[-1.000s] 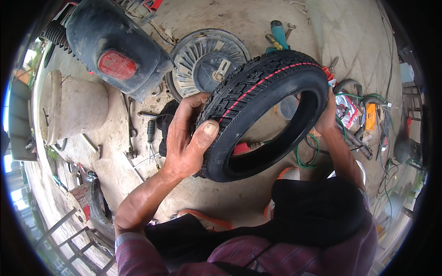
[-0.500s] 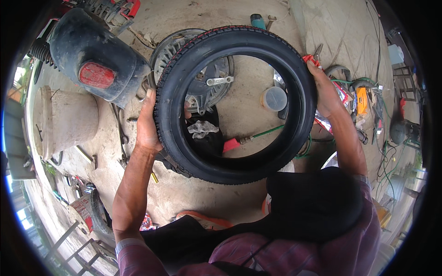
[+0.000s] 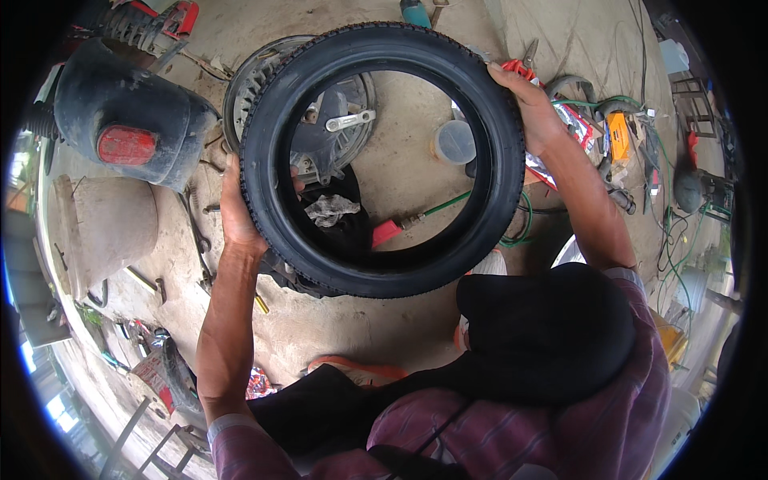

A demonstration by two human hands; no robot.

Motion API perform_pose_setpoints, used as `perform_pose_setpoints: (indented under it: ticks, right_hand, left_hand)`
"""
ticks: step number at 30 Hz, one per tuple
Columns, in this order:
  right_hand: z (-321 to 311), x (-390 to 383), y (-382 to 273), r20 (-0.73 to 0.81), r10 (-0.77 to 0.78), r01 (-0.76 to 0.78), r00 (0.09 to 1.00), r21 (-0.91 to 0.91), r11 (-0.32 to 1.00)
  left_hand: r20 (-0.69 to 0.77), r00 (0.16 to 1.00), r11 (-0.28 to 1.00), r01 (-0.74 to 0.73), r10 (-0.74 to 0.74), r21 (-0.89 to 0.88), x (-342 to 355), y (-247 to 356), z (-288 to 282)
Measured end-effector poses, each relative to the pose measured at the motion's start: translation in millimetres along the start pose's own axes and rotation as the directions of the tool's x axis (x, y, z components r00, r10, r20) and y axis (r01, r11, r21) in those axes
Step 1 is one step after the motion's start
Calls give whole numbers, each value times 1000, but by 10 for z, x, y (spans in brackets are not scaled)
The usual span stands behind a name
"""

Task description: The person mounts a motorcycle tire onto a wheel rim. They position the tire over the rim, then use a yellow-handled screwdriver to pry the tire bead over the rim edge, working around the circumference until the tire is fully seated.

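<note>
A black rubber tire (image 3: 382, 284) hangs in front of me, gripped at both sides and nearly face-on. My left hand (image 3: 242, 210) wraps its left edge, with fingertips showing inside the ring. My right hand (image 3: 538, 112) holds the upper right edge; its thumb lies along the tread and the other fingers are hidden behind. Behind the tire, partly covered, is a wheel rim (image 3: 234, 100) with a silver lever-like part (image 3: 350, 121) across it. Through the opening I see a crumpled grey rag (image 3: 331, 210) on something black.
A dark mudguard with a red reflector (image 3: 126, 146) stands at the upper left, above a dirty bucket (image 3: 108, 224). Beyond the tire are a clear tub (image 3: 454, 142) and a red-ended green hose (image 3: 448, 204). Red-handled pliers (image 3: 524, 66) and an orange box (image 3: 618, 136) lie at right.
The tire and both hands appear shifted left and slightly up in the picture. Background objects have also shifted left, so the view itself has moved. Both hands keep their hold.
</note>
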State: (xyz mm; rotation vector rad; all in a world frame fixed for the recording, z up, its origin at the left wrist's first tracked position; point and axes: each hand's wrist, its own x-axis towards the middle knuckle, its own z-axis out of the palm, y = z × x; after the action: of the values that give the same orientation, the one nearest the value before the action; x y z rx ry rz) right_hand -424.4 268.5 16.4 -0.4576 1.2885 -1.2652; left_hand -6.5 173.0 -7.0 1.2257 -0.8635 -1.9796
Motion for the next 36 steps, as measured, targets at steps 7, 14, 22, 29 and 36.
perform_pose_setpoints:
  ticks: [7, 14, 22, 29, 36]
  right_hand:
    - [-65, 17, 22, -25, -1, 2, 1000, 33, 999]
    - [-36, 147, 86, 3, -29, 29, 1000, -9, 1000]
    - [-278, 356, 173, 135, 0, 4, 991, -28, 1000]
    - [-239, 351, 123, 187, 64, -89, 980, 127, 988]
    - [-108, 371, 100, 71, 47, -48, 996, 19, 999]
  left_hand:
    - [-24, 999, 999, 42, -42, -19, -16, -5, 160]
    - [-74, 997, 998, 24, -19, 62, -20, 8, 139]
    - [-47, 998, 973, -34, 46, 228, -10, 98, 151]
    - [-59, 995, 981, -65, 76, 182, -46, 164, 243]
    - [-25, 1000, 997, 19, -17, 80, 10, 208, 124]
